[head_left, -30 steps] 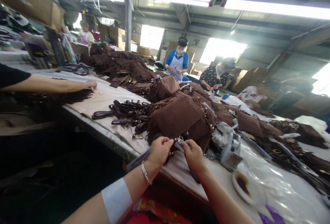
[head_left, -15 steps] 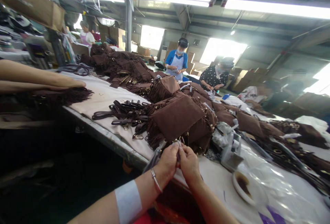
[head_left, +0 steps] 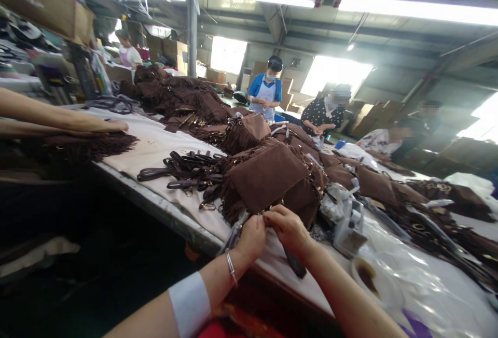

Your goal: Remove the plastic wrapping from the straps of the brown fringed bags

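Observation:
At the table's near edge, my left hand (head_left: 252, 235) is closed, with greyish wrapped material (head_left: 234, 234) hanging beside it. My right hand (head_left: 287, 226) meets it with fingers pinched together; the small item between the fingertips is too small to make out. A dark strap end (head_left: 294, 262) hangs below my right hand. Just beyond both hands lies a brown fringed bag (head_left: 268, 174) with its flap facing up. Dark looped straps with metal clips (head_left: 194, 172) lie to the left of this bag.
More brown bags (head_left: 194, 99) are heaped behind. A tape dispenser (head_left: 350, 231), a tape roll (head_left: 365, 278) and clear plastic (head_left: 420, 276) lie right. Another person's arms (head_left: 78, 120) reach in from the left. Several people stand or sit across the table (head_left: 143, 198).
My right hand has turned and spread slightly rightward from my left, and the dark strap end now shows beneath it. The left hand shifted slightly left.

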`<state>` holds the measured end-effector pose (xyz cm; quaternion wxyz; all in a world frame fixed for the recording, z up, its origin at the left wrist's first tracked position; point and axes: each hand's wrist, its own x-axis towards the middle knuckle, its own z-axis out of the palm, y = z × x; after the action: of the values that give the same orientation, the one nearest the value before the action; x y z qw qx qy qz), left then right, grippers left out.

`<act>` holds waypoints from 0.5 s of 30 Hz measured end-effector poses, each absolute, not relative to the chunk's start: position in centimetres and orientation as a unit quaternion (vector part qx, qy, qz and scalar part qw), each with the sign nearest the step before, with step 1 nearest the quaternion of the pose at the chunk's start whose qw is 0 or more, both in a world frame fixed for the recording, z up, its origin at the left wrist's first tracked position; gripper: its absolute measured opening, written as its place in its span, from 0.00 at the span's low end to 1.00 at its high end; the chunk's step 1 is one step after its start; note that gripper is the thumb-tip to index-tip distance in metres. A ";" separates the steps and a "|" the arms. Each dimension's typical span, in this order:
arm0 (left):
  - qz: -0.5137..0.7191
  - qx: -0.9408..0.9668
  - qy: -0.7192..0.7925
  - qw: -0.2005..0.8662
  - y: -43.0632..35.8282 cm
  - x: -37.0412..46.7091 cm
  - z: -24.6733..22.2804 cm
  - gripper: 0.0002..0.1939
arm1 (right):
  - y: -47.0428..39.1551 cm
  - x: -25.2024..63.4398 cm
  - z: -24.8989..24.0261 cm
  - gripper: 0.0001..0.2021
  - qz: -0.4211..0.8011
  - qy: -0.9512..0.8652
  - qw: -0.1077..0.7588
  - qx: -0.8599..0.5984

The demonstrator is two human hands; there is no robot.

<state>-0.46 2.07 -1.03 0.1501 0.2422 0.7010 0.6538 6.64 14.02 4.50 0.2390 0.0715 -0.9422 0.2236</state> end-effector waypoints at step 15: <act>0.585 0.318 0.738 0.115 1.3 -1.3 -1.7 0.07 | 14.7 5.1 6.1 0.07 -0.003 -0.965 0.187 0.184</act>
<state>-1.31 1.32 -1.68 0.1152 0.3178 0.7376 0.5845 5.11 14.72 6.15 0.1866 0.1838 -0.9651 -0.0030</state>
